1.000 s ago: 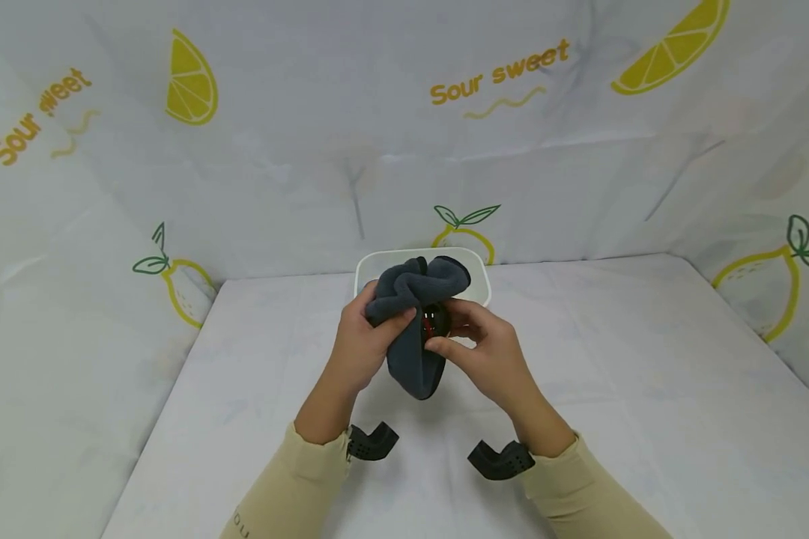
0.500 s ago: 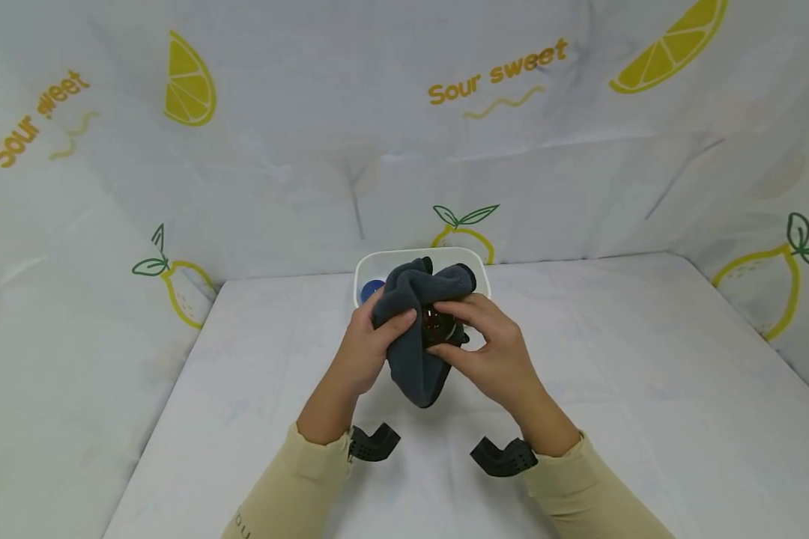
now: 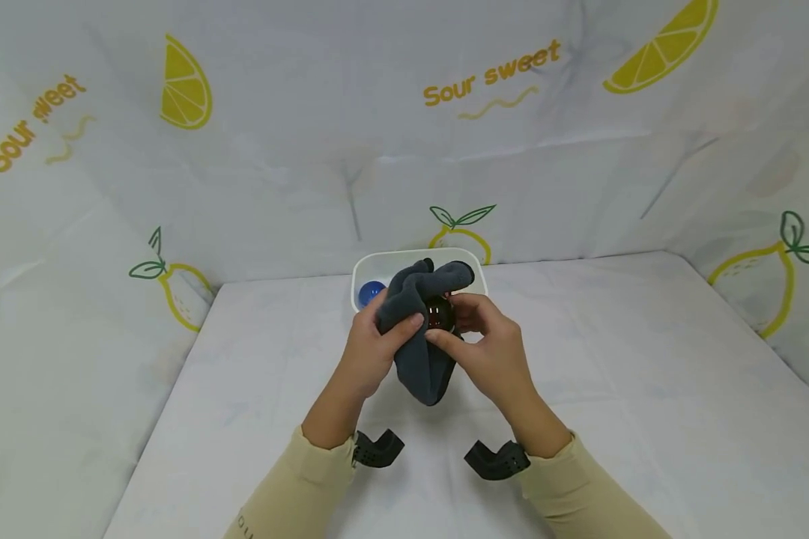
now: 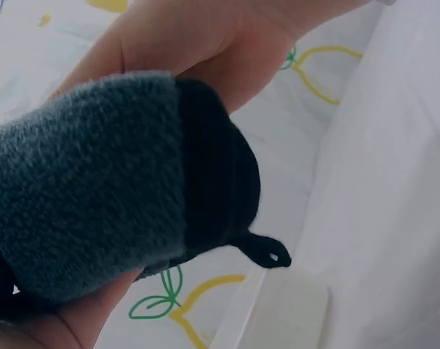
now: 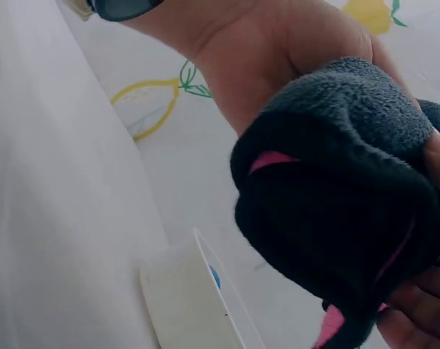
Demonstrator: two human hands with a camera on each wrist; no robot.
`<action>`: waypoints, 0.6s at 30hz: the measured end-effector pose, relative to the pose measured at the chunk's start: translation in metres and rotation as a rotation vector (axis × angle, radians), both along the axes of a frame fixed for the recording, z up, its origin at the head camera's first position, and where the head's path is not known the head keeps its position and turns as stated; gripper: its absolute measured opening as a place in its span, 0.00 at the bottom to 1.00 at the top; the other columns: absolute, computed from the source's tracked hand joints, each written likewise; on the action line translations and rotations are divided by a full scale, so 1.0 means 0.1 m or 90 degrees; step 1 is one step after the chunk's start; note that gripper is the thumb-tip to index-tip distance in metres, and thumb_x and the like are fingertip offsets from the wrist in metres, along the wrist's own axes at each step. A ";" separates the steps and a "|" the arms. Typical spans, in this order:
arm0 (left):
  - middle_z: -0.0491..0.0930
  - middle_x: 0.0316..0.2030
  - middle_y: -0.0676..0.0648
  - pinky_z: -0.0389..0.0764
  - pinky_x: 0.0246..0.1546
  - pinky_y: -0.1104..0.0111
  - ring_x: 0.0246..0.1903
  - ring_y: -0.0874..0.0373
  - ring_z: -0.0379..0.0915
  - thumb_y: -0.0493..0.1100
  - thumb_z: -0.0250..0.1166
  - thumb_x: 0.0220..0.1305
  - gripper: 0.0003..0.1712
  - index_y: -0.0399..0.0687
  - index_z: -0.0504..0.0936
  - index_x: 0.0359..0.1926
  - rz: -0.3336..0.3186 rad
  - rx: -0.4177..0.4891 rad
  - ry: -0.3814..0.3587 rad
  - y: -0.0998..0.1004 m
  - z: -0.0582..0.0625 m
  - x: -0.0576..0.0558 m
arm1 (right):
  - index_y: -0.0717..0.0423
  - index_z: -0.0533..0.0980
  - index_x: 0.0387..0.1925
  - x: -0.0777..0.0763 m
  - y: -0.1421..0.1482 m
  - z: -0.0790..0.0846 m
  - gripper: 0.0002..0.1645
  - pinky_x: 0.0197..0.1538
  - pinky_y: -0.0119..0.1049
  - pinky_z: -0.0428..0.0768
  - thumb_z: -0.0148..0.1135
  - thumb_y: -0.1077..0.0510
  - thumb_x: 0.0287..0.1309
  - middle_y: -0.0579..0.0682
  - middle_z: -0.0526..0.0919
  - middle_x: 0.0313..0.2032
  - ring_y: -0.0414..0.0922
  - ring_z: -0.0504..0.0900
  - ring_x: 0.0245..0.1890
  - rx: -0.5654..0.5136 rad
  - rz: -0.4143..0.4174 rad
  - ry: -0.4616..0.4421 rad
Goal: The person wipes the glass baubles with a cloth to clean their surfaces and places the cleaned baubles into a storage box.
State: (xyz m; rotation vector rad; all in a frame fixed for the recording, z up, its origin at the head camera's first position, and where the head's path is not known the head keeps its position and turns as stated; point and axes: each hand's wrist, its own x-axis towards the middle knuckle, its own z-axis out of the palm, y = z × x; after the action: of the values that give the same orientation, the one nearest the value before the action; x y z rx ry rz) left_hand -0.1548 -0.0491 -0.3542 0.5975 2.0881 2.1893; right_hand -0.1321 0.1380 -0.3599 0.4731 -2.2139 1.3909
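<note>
White bench (image 3: 613, 374) below, the left hand (image 3: 371, 348) mid-frame grips a grey cloth (image 3: 416, 368), the right hand (image 3: 490, 346) a dark ball (image 3: 440, 314).

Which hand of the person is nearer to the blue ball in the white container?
Left. In the head view, the left hand is just below the blue ball; the right hand is farther, to the right, past the grey cloth.
</note>
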 end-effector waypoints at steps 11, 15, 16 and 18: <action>0.82 0.47 0.44 0.84 0.45 0.58 0.46 0.51 0.81 0.46 0.73 0.58 0.24 0.47 0.80 0.55 0.093 -0.064 -0.012 -0.04 0.03 -0.03 | 0.56 0.74 0.61 -0.02 0.14 0.06 0.39 0.57 0.36 0.79 0.76 0.70 0.44 0.51 0.79 0.58 0.47 0.79 0.57 0.051 0.165 -0.024; 0.81 0.50 0.44 0.83 0.49 0.57 0.48 0.51 0.81 0.49 0.73 0.58 0.29 0.47 0.76 0.59 0.092 -0.074 -0.040 -0.03 0.04 -0.03 | 0.58 0.75 0.61 -0.03 0.16 0.07 0.40 0.57 0.38 0.80 0.76 0.73 0.42 0.53 0.79 0.58 0.49 0.79 0.58 0.059 0.169 -0.002; 0.81 0.50 0.43 0.83 0.49 0.56 0.48 0.51 0.81 0.50 0.72 0.58 0.30 0.46 0.75 0.59 0.092 -0.076 -0.042 -0.03 0.04 -0.03 | 0.59 0.75 0.61 -0.03 0.15 0.07 0.40 0.56 0.38 0.80 0.76 0.73 0.42 0.54 0.80 0.58 0.49 0.79 0.57 0.057 0.164 0.006; 0.82 0.50 0.43 0.83 0.49 0.57 0.47 0.52 0.82 0.52 0.71 0.59 0.30 0.46 0.75 0.59 0.091 -0.077 -0.045 -0.04 0.05 -0.03 | 0.60 0.75 0.60 -0.04 0.15 0.07 0.41 0.56 0.36 0.80 0.77 0.73 0.40 0.55 0.80 0.57 0.47 0.79 0.57 0.044 0.153 0.018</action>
State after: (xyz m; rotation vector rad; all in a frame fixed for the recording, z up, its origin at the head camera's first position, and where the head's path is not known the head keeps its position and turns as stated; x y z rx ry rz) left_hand -0.1574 -0.0533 -0.3496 0.3669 2.2697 2.1001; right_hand -0.1356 0.1528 -0.3524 0.8006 -2.2462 1.4186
